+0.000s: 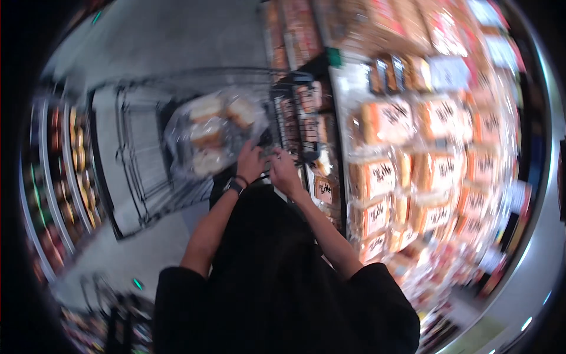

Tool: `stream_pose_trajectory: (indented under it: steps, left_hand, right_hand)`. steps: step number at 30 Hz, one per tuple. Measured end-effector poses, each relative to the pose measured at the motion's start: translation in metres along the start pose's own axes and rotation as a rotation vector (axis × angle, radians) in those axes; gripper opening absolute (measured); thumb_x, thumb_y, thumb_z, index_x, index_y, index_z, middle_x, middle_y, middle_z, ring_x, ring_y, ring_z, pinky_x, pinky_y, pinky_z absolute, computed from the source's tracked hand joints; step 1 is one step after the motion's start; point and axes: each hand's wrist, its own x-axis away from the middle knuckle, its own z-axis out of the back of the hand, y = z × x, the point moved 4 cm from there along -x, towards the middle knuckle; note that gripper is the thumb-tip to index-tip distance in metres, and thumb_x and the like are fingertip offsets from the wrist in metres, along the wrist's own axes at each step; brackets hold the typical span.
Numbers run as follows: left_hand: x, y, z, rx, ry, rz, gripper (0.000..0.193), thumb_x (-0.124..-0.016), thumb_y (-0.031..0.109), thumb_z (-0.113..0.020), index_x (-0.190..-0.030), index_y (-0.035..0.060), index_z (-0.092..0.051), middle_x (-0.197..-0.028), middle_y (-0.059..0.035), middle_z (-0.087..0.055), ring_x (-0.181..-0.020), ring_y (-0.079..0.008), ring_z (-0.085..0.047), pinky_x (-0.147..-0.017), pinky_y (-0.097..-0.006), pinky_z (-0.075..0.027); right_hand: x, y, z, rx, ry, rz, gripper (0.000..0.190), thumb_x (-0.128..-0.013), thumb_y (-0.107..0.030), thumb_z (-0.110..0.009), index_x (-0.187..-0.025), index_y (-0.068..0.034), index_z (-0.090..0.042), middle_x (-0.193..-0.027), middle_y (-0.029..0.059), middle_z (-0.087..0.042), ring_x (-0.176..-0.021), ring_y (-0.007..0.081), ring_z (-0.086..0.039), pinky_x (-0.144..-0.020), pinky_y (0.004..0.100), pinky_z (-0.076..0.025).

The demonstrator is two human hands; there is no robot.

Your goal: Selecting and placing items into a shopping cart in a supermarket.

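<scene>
A clear plastic bag point(179, 132) with several bread pieces point(207, 132) lies in the near part of a dark wire shopping cart point(141, 150). At the bag's lower right edge is my left hand point(250, 163), with its fingers bent and a dark band at the wrist. Close beside it, to the right, my right hand point(284, 172) has curled fingers and a ring-like glint on one finger. Both hands are just in front of my body at the cart's near end. Blur hides what lies between the fingertips, so I cannot tell whether either grips the bag or the cart.
Right of me a lit shelf holds rows of wrapped bread loaves point(389, 121), with more packs on low racks point(287, 117) by the cart. Product shelves point(57, 186) stand across the grey floor point(177, 35) at left. Dark, blurred frame-like objects point(119, 318) show at lower left.
</scene>
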Motion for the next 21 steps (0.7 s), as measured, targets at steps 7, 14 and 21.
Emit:
stream_pose_trajectory:
  steps: [7,14,21]
  left_hand:
    - [-0.011,0.070,-0.007,0.052,-0.108,-0.215,0.042,-0.089,0.005,-0.065,-0.130,0.0003,-0.060,-0.152,-0.0275,-0.046,-0.144,-0.0443,-0.043,-0.120,-0.0485,-0.035]
    - [0.003,0.145,-0.025,0.092,-0.362,-0.330,0.036,-0.093,-0.001,-0.060,-0.129,0.0007,-0.061,-0.144,-0.0201,-0.055,-0.139,-0.0384,-0.049,-0.118,-0.0438,-0.037]
    - [0.047,0.234,-0.080,0.433,-0.670,-0.277,0.034,-0.101,-0.006,-0.054,-0.134,-0.0003,-0.059,-0.132,-0.0105,-0.065,-0.125,-0.0200,-0.061,-0.110,-0.0332,-0.046]
  right_hand:
    - [0.107,0.031,0.075,-0.222,0.230,-0.209,0.023,-0.089,0.005,-0.062,-0.110,-0.001,-0.070,-0.113,0.0152,-0.069,-0.106,0.0354,-0.068,-0.093,0.0434,-0.055]
    - [0.202,0.015,0.184,-0.431,0.468,-0.383,0.019,-0.097,0.001,-0.060,-0.113,-0.002,-0.071,-0.107,0.0131,-0.072,-0.105,0.0300,-0.070,-0.091,0.0389,-0.056]
    - [0.331,0.042,0.323,-0.492,1.080,-0.580,0.017,-0.106,-0.008,-0.057,-0.112,-0.003,-0.072,-0.108,0.0044,-0.074,-0.106,0.0148,-0.067,-0.099,0.0331,-0.051]
